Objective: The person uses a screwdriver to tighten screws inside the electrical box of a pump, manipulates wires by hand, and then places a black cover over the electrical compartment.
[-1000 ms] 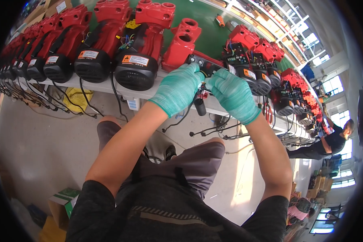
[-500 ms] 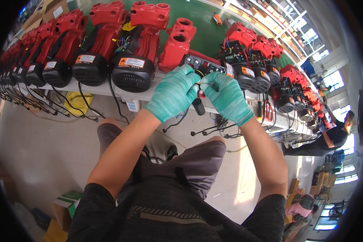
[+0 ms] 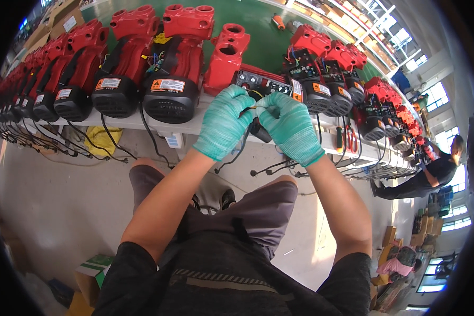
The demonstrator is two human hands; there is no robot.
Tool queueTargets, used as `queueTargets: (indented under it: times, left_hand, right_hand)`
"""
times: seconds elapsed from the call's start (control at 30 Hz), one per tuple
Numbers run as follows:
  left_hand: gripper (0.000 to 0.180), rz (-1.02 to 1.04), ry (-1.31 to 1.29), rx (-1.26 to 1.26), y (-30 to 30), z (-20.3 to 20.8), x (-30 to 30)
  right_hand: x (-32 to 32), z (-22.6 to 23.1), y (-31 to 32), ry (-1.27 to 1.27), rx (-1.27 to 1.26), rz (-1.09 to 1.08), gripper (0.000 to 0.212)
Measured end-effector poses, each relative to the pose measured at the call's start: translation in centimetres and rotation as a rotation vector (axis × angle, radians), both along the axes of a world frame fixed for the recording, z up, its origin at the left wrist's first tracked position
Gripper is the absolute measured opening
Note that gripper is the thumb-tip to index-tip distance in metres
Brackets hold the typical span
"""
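In front of me a red pump-like motor unit (image 3: 226, 60) lies on the bench with its electronics box (image 3: 260, 81) exposed. My left hand (image 3: 224, 122), in a green knit glove, pinches a thin wire (image 3: 255, 107) at the box's near side. My right hand (image 3: 292, 127), gloved alike, has its thumb and fingers closed on the same wire, close to the left fingertips. A small red piece shows by the left fingers; its kind is unclear. Just below the hands hangs a black cylindrical part (image 3: 260, 131), partly covered by the gloves.
Finished-looking red and black motors (image 3: 171, 97) line the bench at left; opened ones (image 3: 305, 68) stand at right. Power cords (image 3: 152, 137) dangle off the edge. Red-handled pliers (image 3: 352, 139) and a screwdriver (image 3: 339, 139) hang at right. Another person (image 3: 440, 171) works farther along.
My fingertips have come closer together, and the wire now stretches between them. The black cylindrical part is more tilted and more covered by my right hand. The view has shifted slightly.
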State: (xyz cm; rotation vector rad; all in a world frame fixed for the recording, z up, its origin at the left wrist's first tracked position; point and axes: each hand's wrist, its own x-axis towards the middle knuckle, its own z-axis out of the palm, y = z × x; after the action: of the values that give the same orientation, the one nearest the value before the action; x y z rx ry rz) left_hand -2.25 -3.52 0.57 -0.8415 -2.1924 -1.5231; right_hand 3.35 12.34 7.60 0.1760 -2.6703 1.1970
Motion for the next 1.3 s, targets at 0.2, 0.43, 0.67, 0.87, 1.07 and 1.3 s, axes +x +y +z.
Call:
queueTargets:
  times: [0.2, 0.43, 0.67, 0.87, 1.07, 1.3]
  left_hand:
    - [0.022, -0.013, 0.034, -0.007, -0.1, -0.2, -0.2]
    - [0.023, 0.009, 0.112, -0.053, -0.1, 0.3, 0.2]
    - [0.016, -0.072, 0.067, -0.042, -0.5, 0.0, -0.4]
    - [0.014, -0.082, 0.113, -0.079, -0.7, -0.3, -0.6]
    - [0.014, -0.105, 0.059, -0.054, -0.7, 0.2, -0.2]
    - [0.016, -0.078, 0.088, -0.047, -0.6, -0.3, -0.5]
  right_hand:
    - [0.3, 0.3, -0.4, 0.001, 0.024, -0.061, 0.012]
    - [-0.6, 0.5, 0.8, -0.167, -0.096, -0.089, 0.011]
    - [-0.3, 0.6, 0.1, -0.259, -0.243, -0.121, 0.014]
    - [0.2, 1.9, -1.0, -0.542, -0.545, -0.255, 0.018]
    - [1.0, -0.7, 1.6, 0.147, 0.111, 0.033, 0.022]
    - [0.3, -1.0, 2.6, 0.463, 0.736, 0.150, 0.033]
